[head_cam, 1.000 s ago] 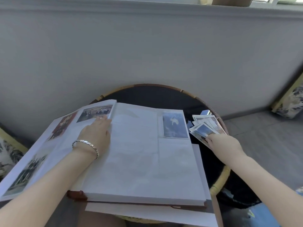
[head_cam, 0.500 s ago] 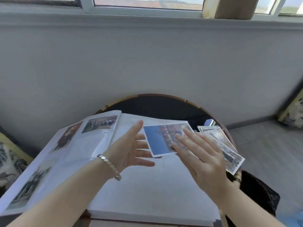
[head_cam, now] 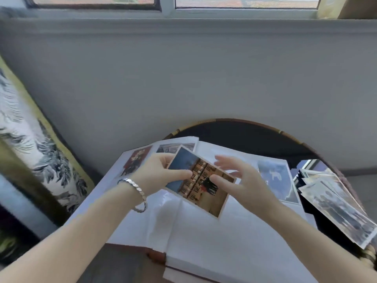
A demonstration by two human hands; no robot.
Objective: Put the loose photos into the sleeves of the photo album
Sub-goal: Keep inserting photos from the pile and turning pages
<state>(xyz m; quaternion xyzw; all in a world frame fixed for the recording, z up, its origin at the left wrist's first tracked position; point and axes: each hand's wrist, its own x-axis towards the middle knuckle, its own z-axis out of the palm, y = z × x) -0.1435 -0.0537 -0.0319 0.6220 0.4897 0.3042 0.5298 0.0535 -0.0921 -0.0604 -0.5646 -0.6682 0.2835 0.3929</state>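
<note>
left hand: yours pinches the held photo at its left edge, thumb on the face, fingers hidden behind the print.
right hand: yours is spread wide with straight fingers; the thumb tip rests on the print's face. Can't tell if the fingers touch its back.
held photo: tilted, lifted over the album's middle. It shows a building front and dark figures; detail is blurry.
album: lies open on the table. Your forearms cover parts of both pages, and the near edge is smeared.
sleeved photo: on the right page; your right wrist hides its lower left corner.
left-page prints: two at the far edge, one partly behind the held photo; subjects unreadable.
loose pile: just right of the album, fanned and motion-blurred; can't count it.
table: round with a cane rim and a dark top, mostly covered.
bracelet: on your left wrist.
cushion: at left, cut off by the frame edge.
</note>
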